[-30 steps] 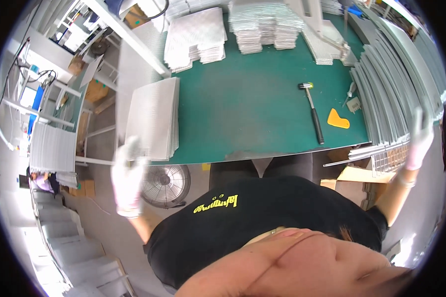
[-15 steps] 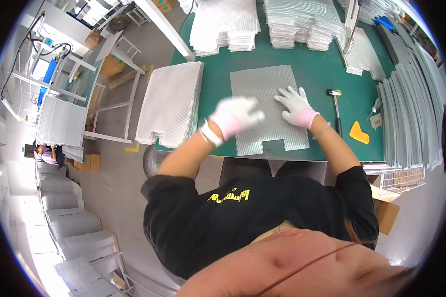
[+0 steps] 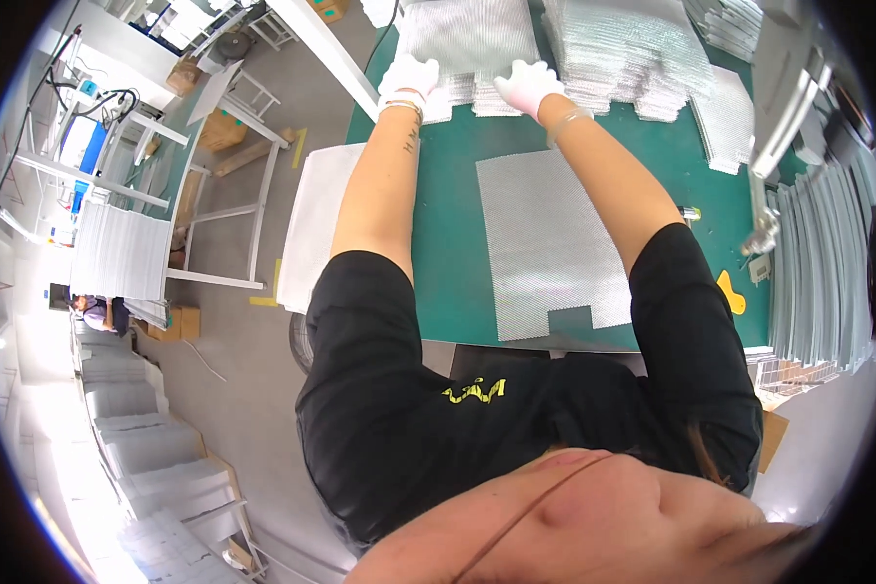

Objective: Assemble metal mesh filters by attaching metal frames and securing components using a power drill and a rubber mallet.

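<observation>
Both my arms reach to the far side of the green table, to a stack of silvery mesh sheets. My left hand, in a white glove, is at the left edge of the stack, its fingers closed on the top mesh sheet. At the right edge, my gloved right hand has its fingers curled round the same sheet; the fingertips are partly hidden. Nearer to me, a single notched mesh sheet lies flat on the table, its right side partly under my right forearm.
Another mesh stack stands beside the first. A white sheet stack lies at the left edge. At right are a yellow scraper-like piece, a mostly covered hammer, a metal arm and upright grey panels.
My two hands have left the single sheet and moved forward to the far stack, closing at its edges. The view has shifted, and the metal arm at right appears larger.
</observation>
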The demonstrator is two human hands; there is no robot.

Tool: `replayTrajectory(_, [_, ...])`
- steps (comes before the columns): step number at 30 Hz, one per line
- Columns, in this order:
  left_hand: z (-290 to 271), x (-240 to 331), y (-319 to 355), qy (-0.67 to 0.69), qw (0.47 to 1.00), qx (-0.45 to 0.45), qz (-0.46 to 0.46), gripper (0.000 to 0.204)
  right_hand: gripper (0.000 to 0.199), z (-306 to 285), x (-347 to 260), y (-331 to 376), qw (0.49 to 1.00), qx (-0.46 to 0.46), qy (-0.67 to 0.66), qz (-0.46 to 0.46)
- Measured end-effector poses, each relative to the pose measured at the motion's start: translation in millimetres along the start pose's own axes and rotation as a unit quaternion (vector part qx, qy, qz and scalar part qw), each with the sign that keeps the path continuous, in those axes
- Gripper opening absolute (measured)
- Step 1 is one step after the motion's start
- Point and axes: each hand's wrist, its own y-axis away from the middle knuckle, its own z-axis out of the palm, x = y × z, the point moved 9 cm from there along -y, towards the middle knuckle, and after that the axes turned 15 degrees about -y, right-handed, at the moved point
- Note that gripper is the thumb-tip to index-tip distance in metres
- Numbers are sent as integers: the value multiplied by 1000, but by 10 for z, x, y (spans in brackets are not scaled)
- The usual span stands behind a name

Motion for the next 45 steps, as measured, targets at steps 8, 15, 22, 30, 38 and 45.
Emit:
replayTrajectory(8, [-813,-196,94,291,902,315,53,46,35,-438,-595,139,961,137,-25,-238])
replayTrajectory(15, [-563,-1087,478,660,729,145,107,61,35,-1060,-641,909,754,276,-500,-324])
replayTrajectory(22, [-216,-780,3043,760,645,-79,24,70,78,-950,271,2296,813,-8,-549,-191])
replayTrajectory(30, [311,-210,4232,334,941,58,5,88,46,-1049,1049,3311,972,-21,-230,-52])
replayTrajectory(38, [573,122,3959,245,969,-6,23,92,44,-993,1465,3254,978,-12,-204,-46])
replayTrajectory(45, [823,131,3953,180,982,-54,5,88,43,-822,1686,3247,978,-21,-204,-41])
